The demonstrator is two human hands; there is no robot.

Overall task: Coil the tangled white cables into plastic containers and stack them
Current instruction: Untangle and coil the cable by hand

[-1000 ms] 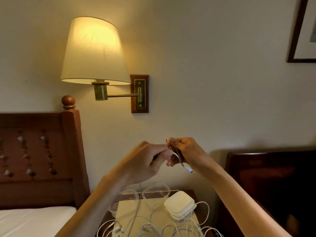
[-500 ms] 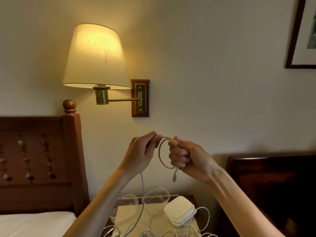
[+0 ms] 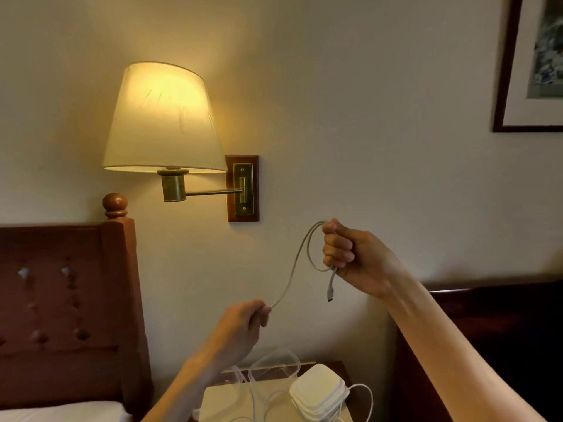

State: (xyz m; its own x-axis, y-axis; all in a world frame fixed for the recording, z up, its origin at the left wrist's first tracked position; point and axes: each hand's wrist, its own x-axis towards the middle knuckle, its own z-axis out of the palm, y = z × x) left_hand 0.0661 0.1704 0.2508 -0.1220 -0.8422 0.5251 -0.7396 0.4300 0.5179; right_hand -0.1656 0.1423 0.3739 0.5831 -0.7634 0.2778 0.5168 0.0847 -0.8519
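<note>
My right hand (image 3: 350, 254) is raised in front of the wall and grips a small loop of white cable (image 3: 297, 263), whose plug end (image 3: 330, 292) hangs below the fist. Lower and to the left, my left hand (image 3: 243, 327) pinches the same cable, which runs taut between the two hands. Below, a stack of white lidded plastic containers (image 3: 318, 394) sits on the nightstand (image 3: 341, 368), with clear open containers (image 3: 274, 365) behind it. More white cables (image 3: 362, 397) lie tangled around the stack.
A lit wall lamp (image 3: 161, 123) hangs above the hands at the left. A wooden headboard (image 3: 67, 300) and white bedding (image 3: 61, 412) fill the lower left. Dark wooden furniture (image 3: 502, 330) stands at the right, under a framed picture (image 3: 533, 65).
My left hand let go near the loop and slid down the cable to the lower left. My right hand stayed raised with the loop; the view tilted slightly upward.
</note>
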